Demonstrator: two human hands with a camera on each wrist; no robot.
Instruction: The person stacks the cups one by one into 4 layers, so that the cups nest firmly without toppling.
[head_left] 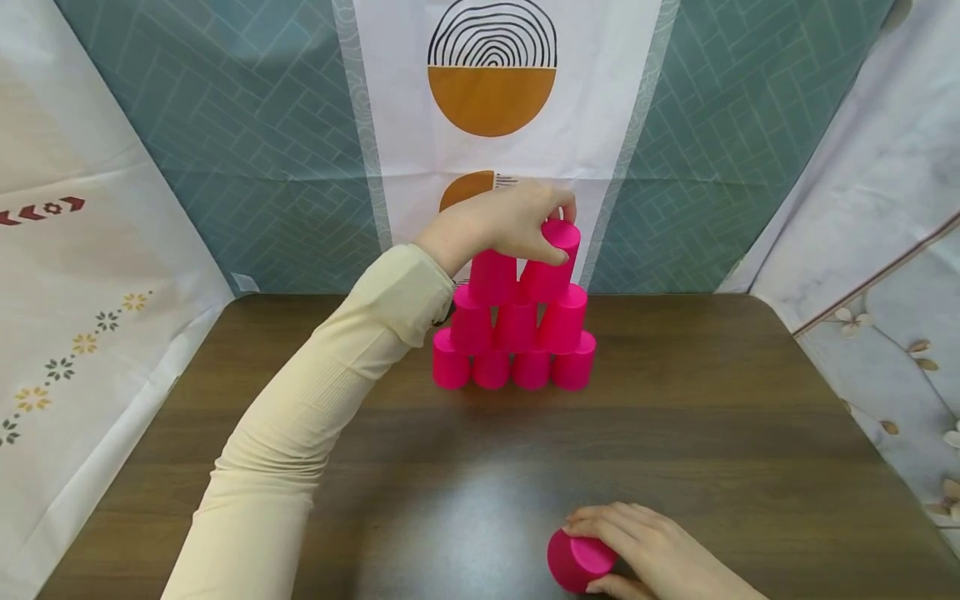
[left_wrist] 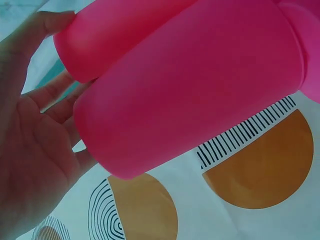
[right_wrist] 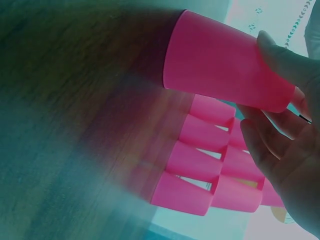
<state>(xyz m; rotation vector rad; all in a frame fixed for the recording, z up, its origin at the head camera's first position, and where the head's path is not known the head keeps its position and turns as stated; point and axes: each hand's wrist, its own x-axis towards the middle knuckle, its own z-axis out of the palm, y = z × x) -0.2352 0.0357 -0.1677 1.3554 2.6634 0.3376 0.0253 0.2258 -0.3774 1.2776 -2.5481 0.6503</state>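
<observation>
Upside-down pink plastic cups stand stacked in rows at the back of the table. My left hand (head_left: 517, 218) pinches the right-hand cup (head_left: 546, 282) of the top row from above; its thumb and fingers are at the cup's base. Beside it stands the other top-row cup (head_left: 492, 279), which looms nearest in the left wrist view (left_wrist: 190, 95). Near the table's front edge, my right hand (head_left: 645, 550) grips a separate pink cup (head_left: 573, 565). In the right wrist view, this cup (right_wrist: 225, 60) has its mouth toward the wood, with the thumb on one side and fingers opposite.
Below the top row are a middle row of three cups (head_left: 516, 327) and a bottom row of several (head_left: 491, 369). The brown wooden table (head_left: 675, 417) is bounded by a patterned cloth (head_left: 262, 125) behind and white cloths (head_left: 90, 283) at the sides.
</observation>
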